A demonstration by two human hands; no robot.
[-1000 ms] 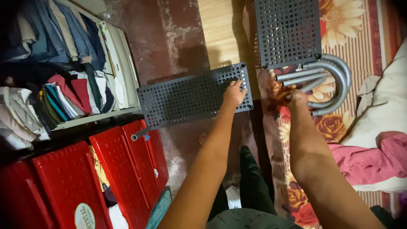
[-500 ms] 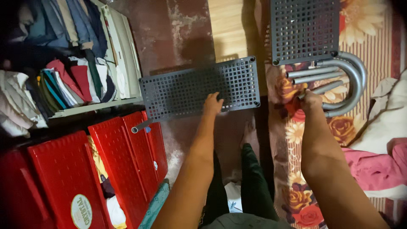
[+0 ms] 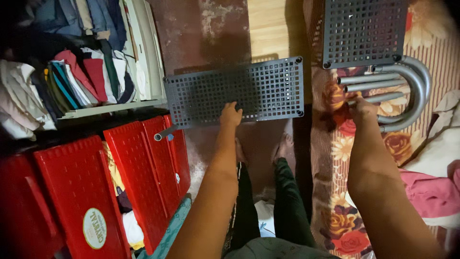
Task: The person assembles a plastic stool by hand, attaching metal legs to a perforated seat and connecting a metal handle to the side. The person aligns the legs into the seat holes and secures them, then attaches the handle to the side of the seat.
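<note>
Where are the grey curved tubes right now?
In the head view, the grey curved tubes lie at right on the floral cloth, below the square grid panel, at the right hand.

head view; looks steeply down; close over arms; floor below

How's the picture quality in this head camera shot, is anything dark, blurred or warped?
Head view: dim, warm indoor light; corners fall to black with a wide-lens vignette, and straight edges bow slightly near the borders. The grey perforated panel under the left hand is sharp enough to show its holes. The right hand at the grey tubes is softer, and the folded clothes sink into shadow.
</note>
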